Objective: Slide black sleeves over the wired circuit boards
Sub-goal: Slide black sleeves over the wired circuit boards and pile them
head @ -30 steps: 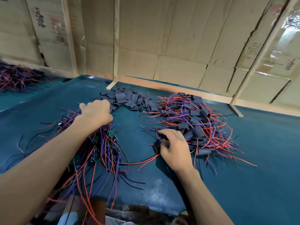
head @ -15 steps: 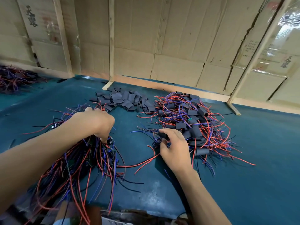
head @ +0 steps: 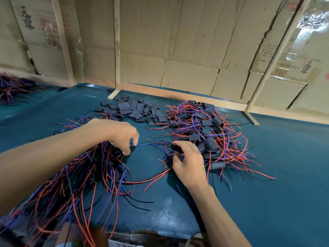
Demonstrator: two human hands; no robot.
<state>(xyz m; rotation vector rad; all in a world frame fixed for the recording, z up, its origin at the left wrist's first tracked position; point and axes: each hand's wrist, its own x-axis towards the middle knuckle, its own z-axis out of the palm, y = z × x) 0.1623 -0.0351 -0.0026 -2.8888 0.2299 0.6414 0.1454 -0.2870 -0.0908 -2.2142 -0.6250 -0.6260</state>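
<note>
A tangle of bare wired circuit boards (head: 83, 172) with red, blue and black leads lies at the left front. Loose black sleeves (head: 131, 109) are heaped at the back centre. To the right is a pile of sleeved boards (head: 208, 132). My left hand (head: 119, 134) hovers over the right edge of the bare boards, its fingers hanging down and spread, with nothing seen in them. My right hand (head: 188, 163) rests at the near left edge of the sleeved pile and pinches a black sleeve (head: 176, 147) between thumb and fingers.
Everything lies on a teal mat (head: 276, 175). Another wire bundle (head: 12, 86) sits at the far left. A cardboard wall with wooden posts (head: 116, 50) closes the back, and a wooden foot (head: 251, 118) juts onto the mat at the right.
My left hand has drawn back from the loose sleeves toward the centre, and its curled fingers have opened downward. My right hand has stayed at the sleeved pile, holding the black sleeve.
</note>
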